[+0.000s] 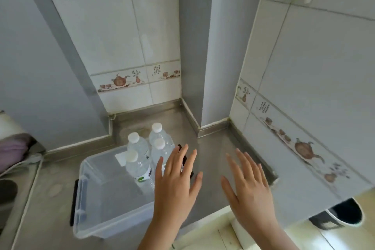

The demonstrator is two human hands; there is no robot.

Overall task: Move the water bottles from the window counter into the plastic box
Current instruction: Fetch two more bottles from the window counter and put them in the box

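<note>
both hands, left hand (176, 185) and right hand (250, 186), spread flat and empty; four bottles (138, 165) stand bunched in the box (89, 199), none left on the counter (211, 150).

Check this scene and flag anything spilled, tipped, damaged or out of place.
Nothing stands out. Four capped water bottles stand upright in the clear plastic box; no spill shows. Both the left hand and the right hand hover open, holding nothing. The steel counter shows only dull stains.
</note>
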